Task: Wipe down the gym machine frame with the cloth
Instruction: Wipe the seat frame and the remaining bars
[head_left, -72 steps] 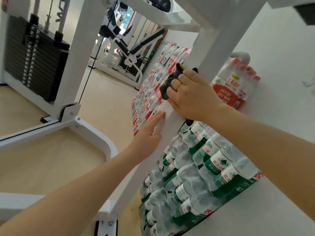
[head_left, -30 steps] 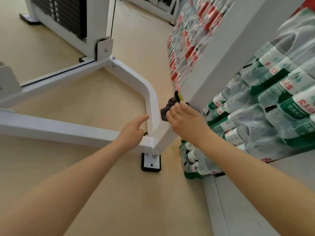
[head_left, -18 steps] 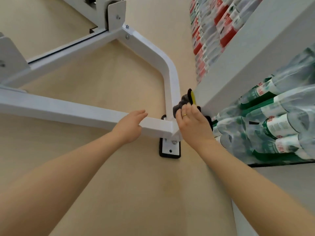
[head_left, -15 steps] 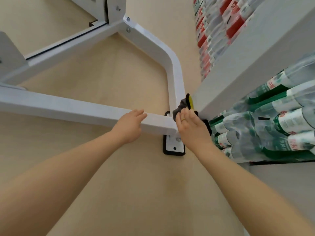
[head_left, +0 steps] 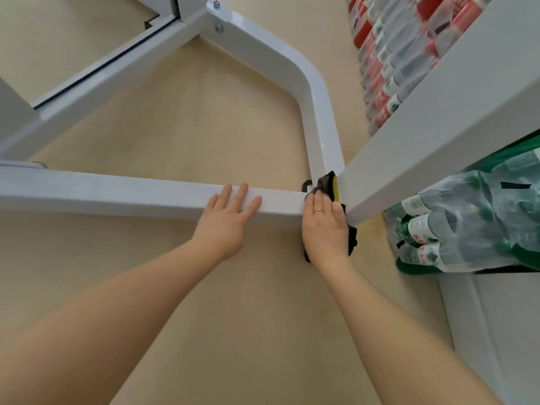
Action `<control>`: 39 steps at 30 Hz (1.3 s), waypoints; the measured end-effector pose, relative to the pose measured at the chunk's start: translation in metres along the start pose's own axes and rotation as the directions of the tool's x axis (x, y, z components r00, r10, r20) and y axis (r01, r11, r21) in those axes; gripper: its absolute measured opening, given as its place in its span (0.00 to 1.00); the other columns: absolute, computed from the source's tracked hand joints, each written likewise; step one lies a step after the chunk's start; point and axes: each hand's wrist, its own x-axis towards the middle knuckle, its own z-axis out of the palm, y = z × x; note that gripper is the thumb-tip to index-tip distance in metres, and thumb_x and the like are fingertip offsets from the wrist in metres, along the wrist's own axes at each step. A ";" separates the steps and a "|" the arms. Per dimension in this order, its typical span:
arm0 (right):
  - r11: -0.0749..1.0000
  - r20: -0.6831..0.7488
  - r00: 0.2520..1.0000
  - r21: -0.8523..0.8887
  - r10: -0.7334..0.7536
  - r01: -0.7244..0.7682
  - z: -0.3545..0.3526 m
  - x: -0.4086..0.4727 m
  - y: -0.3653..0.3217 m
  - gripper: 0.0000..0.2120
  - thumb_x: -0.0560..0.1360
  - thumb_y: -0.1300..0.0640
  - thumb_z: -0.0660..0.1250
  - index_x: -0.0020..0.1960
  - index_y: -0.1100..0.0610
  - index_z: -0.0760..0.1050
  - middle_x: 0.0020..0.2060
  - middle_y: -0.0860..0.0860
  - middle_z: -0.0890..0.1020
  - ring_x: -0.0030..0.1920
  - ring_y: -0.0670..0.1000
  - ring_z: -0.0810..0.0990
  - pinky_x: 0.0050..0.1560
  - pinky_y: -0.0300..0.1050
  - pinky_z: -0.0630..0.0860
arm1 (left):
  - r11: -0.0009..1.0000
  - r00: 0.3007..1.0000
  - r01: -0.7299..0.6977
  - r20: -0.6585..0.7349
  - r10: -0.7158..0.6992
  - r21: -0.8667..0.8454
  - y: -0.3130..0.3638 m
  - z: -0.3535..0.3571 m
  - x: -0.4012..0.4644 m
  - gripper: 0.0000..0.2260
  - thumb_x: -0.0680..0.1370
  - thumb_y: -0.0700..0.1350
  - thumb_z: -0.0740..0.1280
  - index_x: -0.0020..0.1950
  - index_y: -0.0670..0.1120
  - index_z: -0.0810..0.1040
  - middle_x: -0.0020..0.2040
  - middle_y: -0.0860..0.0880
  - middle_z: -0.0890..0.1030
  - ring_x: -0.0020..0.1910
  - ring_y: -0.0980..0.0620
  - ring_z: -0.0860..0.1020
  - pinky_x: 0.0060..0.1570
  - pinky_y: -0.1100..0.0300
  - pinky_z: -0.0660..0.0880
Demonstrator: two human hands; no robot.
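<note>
At centre right of the frame, the right hand [head_left: 324,229] presses a dark cloth [head_left: 328,184] flat-fingered against the frame [head_left: 117,191] corner. Left hand [head_left: 226,219] rests open on the horizontal bar.

I see my left hand [head_left: 226,217] lying flat on the horizontal frame bar [head_left: 117,190] that runs in from the left, and just to its right my right hand [head_left: 324,229] presses the cloth [head_left: 327,184] into the corner where that bar meets the slanted post [head_left: 438,112] rising to the upper right. Behind the corner a bent tube [head_left: 309,83] runs away over the floor [head_left: 190,121] to the upper left. Packs of water bottles [head_left: 467,229] lie to the right, beneath and beyond the post, with more stacked bottles [head_left: 391,54] further back.
</note>
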 end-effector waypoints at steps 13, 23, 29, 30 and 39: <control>0.890 0.124 0.992 0.456 -0.035 -0.026 -0.002 0.015 -0.004 0.20 0.76 0.67 0.57 0.66 0.56 0.63 0.76 0.55 0.47 0.74 0.59 0.47 0.63 0.51 0.61 | 0.996 0.999 -0.005 0.054 0.009 -0.090 -0.004 -0.009 -0.003 0.32 0.77 0.38 0.55 0.76 0.55 0.43 0.76 0.49 0.38 0.75 0.46 0.39 0.71 0.54 0.40; -0.135 0.260 0.964 0.959 0.051 -0.251 -0.034 -0.020 -0.017 0.39 0.70 0.70 0.61 0.74 0.46 0.53 0.62 0.44 0.73 0.59 0.46 0.73 0.59 0.39 0.69 | 0.549 0.998 -0.049 -0.025 0.051 -0.834 0.013 -0.041 -0.016 0.19 0.81 0.49 0.55 0.72 0.49 0.64 0.70 0.53 0.68 0.68 0.57 0.65 0.62 0.67 0.58; -0.424 0.223 0.969 0.872 -0.105 -0.246 -0.051 -0.028 -0.014 0.30 0.71 0.68 0.68 0.65 0.42 0.65 0.56 0.46 0.77 0.57 0.46 0.78 0.56 0.41 0.75 | 0.420 0.986 -0.168 -0.153 0.071 -0.892 0.013 -0.048 -0.033 0.07 0.75 0.42 0.67 0.51 0.51 0.74 0.50 0.55 0.79 0.53 0.54 0.78 0.54 0.62 0.73; -0.452 0.222 0.964 0.852 -0.144 -0.264 -0.054 -0.029 -0.013 0.29 0.71 0.68 0.68 0.64 0.44 0.66 0.57 0.48 0.77 0.58 0.46 0.77 0.57 0.41 0.74 | 0.422 0.983 -0.183 -0.174 0.062 -0.888 0.010 -0.049 -0.035 0.07 0.75 0.41 0.67 0.47 0.51 0.73 0.47 0.55 0.78 0.52 0.53 0.78 0.52 0.62 0.73; -0.062 0.186 0.978 0.979 -0.099 -0.192 -0.070 -0.022 0.009 0.09 0.69 0.58 0.73 0.35 0.50 0.74 0.48 0.42 0.75 0.49 0.39 0.75 0.47 0.30 0.68 | 0.474 0.972 -0.231 -0.183 0.144 -0.850 -0.009 -0.059 -0.053 0.08 0.73 0.39 0.66 0.36 0.50 0.73 0.47 0.59 0.79 0.49 0.58 0.77 0.52 0.64 0.70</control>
